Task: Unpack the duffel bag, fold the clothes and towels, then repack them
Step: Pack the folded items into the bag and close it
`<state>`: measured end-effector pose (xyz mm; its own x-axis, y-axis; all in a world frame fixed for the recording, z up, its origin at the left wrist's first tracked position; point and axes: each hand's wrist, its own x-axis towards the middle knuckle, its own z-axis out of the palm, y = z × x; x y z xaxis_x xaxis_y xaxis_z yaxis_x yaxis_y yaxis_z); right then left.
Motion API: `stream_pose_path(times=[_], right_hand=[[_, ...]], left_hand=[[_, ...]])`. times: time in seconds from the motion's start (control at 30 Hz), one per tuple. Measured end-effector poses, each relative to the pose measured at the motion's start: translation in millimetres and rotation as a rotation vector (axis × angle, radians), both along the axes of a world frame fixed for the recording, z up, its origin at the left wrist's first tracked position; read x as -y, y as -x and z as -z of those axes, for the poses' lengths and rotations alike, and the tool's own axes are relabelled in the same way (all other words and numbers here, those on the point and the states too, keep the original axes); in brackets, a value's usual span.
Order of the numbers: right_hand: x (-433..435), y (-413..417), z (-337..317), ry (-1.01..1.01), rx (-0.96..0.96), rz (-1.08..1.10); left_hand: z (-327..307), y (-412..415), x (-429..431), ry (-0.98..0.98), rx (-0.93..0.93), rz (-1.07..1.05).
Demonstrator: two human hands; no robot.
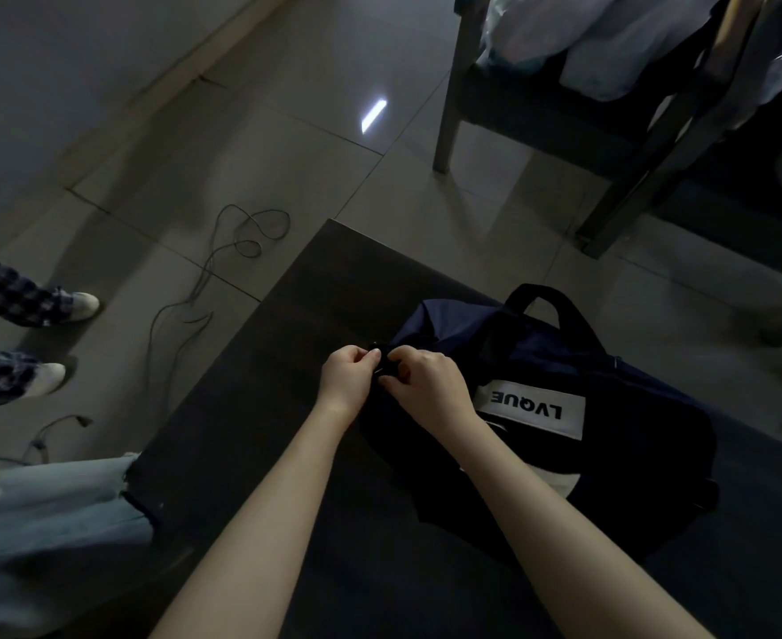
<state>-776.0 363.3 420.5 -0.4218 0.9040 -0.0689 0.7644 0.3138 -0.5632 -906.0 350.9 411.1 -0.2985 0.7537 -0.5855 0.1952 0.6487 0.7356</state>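
A navy duffel bag [610, 408] lies slumped on a dark table [287, 315], toward its right side, its soft fabric creased and folded at the end nearest the hands. A white label [529, 408] printed with black letters reading LVQUE sits on the upward face (upside down from this viewpoint), and a second pale panel shows lower on the same side. A black carry handle [550, 299] arches up at the far edge. Both hands meet at the bag's left end: the left hand [347, 380] pinches a small black tab [382, 357] between thumb and fingers, and the right hand [430, 389] curls its fingers onto the bag's fabric just beside it, the fingertips of the two hands nearly touching. On the tiled floor to the left lies a looped cable [223, 251], near a bystander's white shoes [82, 306].
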Motion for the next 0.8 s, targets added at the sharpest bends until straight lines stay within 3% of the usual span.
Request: stream_pose_path(times=[0.2, 0.33, 0.47, 0.63, 0.8], right_hand=[[7.3, 7.6, 1.4, -0.075, 0.071, 0.032], [10.8, 10.2, -1.1, -0.115, 0.127, 0.102], [9.5, 6.5, -8.4, 0.047, 0.108, 0.369], [9.2, -2.7, -11.2, 0.371, 0.154, 0.508], [26.4, -44.3, -12.3, 0.31, 0.298, 0.509]], left_hand=[[-4.4, 0.0, -4.4, 0.075, 0.11, -0.078], [-3.6, 0.3, -4.9, 0.086, 0.085, -0.072], [-2.2, -1.5, -6.3, 0.047, -0.021, -0.039], [-0.3, 1.5, -9.1, 0.039, -0.187, -0.036], [6.4, 6.7, -12.3, 0.076, -0.307, -0.045]])
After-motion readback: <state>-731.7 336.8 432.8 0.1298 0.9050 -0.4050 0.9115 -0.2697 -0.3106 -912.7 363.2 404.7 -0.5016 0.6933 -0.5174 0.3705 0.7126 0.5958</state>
